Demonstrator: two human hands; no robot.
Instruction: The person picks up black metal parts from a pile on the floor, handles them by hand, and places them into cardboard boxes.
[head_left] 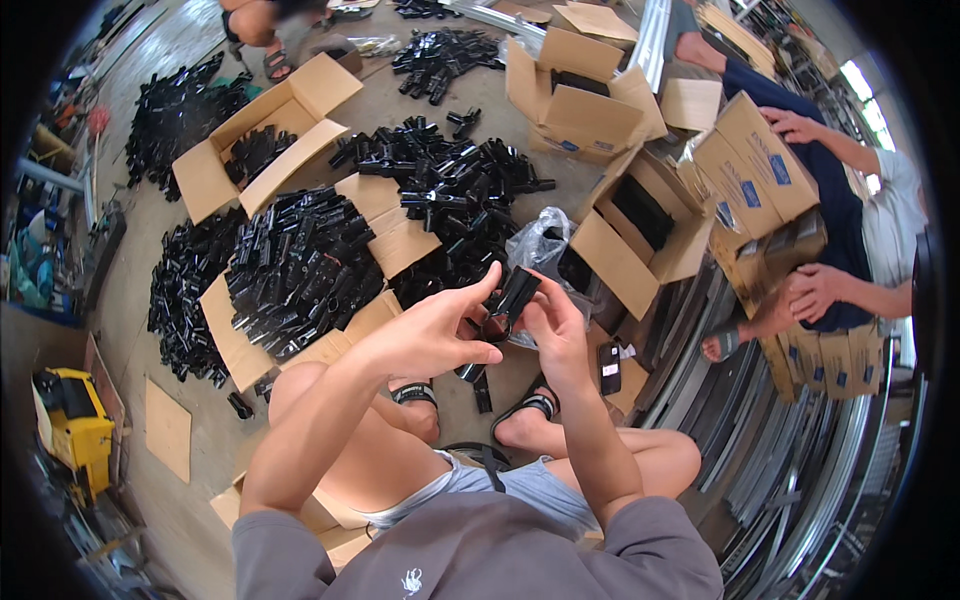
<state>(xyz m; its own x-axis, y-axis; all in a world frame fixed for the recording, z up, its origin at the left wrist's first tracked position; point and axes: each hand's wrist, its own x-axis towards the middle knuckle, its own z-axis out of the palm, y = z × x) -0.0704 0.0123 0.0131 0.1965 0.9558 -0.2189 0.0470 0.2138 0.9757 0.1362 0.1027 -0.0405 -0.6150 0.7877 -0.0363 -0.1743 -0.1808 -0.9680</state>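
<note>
My right hand (558, 328) pinches a short, glossy black tubular fitting (517, 293) between thumb and fingers. It is held tilted above my feet. My left hand (425, 325) is at the fitting's lower left end, thumb and forefinger spread wide apart around it. Its other fingers are partly hidden behind the fitting, so whether they touch it is unclear. Just below the hands, another black piece (483, 392) lies on the floor. A large heap of similar black fittings (300, 270) rests on flattened cardboard to the left, and another heap (465, 185) lies ahead.
Open cardboard boxes (655, 270) stand ahead right, beside a clear plastic bag (540, 238). A phone (609, 368) lies by my right foot. Long metal profiles (740, 420) cover the right side. A co-worker's hand (790, 125) rests on a carton. A yellow machine (75, 430) stands left.
</note>
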